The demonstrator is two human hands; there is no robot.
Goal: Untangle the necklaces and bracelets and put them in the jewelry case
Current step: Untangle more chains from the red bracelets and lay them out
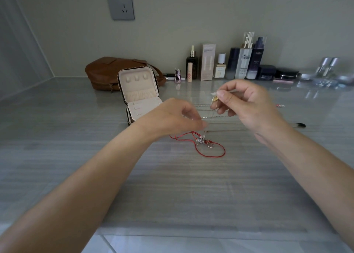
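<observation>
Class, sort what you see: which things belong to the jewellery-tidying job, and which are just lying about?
Job: thin chain, pinched by left hand and right hand; red cord bracelet; open jewelry case.
Lying about: brown bag; cosmetic bottles; makeup brush; wall socket.

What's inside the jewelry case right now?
Only pale lining shows in the jewelry case: lid tabs, pocket, flap. No jewelry visible; the left hand covers its near right corner.
</observation>
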